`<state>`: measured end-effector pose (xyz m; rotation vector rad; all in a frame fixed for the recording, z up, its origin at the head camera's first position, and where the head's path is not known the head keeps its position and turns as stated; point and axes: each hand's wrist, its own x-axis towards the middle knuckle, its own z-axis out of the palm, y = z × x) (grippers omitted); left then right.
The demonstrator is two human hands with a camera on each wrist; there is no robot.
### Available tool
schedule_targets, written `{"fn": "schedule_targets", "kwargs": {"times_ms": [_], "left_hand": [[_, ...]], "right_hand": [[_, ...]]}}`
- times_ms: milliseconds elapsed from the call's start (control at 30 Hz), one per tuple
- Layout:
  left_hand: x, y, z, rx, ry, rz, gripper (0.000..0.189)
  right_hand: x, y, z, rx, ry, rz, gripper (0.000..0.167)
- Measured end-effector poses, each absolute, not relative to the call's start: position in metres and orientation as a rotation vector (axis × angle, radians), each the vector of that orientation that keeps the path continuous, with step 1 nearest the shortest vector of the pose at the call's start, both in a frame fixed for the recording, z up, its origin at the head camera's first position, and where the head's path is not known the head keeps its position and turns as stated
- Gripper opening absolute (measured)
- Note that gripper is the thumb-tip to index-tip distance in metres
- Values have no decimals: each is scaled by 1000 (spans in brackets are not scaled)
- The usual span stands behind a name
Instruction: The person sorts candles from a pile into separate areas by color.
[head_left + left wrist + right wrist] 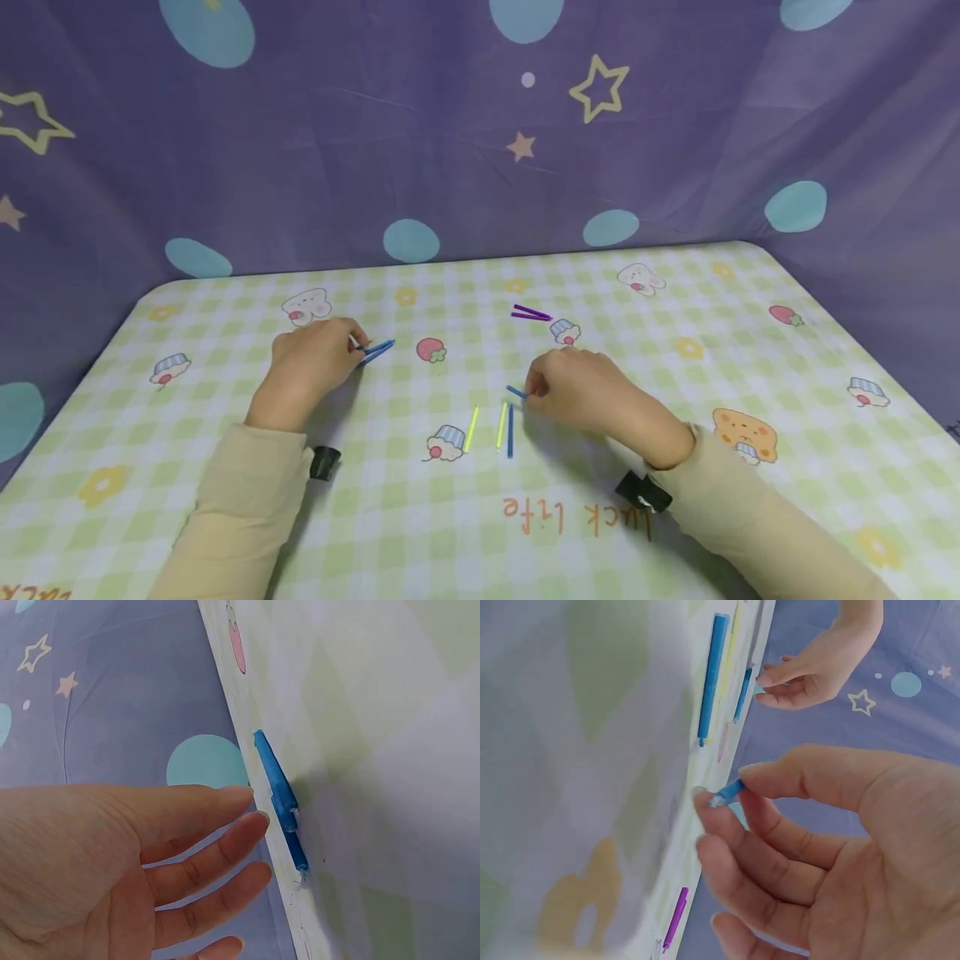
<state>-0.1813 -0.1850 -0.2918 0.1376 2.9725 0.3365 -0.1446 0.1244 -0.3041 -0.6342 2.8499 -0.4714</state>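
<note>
My right hand pinches a short, thin blue stick between thumb and fingers, just above the cloth. On the left, my left hand hovers beside a small group of blue sticks lying close together. Its thumb and fingers are loosely bent, and the left wrist view shows the blue sticks just past the fingertips, with nothing held. Near the right hand, another blue stick lies beside one yellow stick, and a second yellow stick lies farther left.
Two purple sticks lie farther back, their right ends close together. A green-and-white checked cloth with printed cartoons covers the table. Behind it hangs a purple curtain with stars and ovals.
</note>
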Motion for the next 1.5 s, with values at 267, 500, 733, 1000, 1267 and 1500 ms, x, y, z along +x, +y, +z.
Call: {"fn": "schedule_targets", "kwargs": {"times_ms": [267, 500, 733, 1000, 1267, 1500], "left_hand": [[-180, -187, -291, 140, 2973, 362, 23], [-182, -183, -288, 145, 2982, 362, 24], [-181, -182, -285, 141, 2997, 349, 25], [-181, -182, -284, 125, 2992, 343, 25], [-180, -187, -283, 123, 3012, 355, 23], [-178, -193, -279, 79, 2993, 358, 26]], "right_hand": [[-160, 107, -298, -754, 2871, -457, 2], [-186, 87, -297, -888, 2835, -436, 3], [-209, 63, -292, -951, 2812, -427, 4], [-225, 34, -289, -1050, 2759, -392, 12], [-239, 10, -289, -1158, 2714, -382, 6], [-243, -11, -292, -1211, 2639, -367, 13]]}}
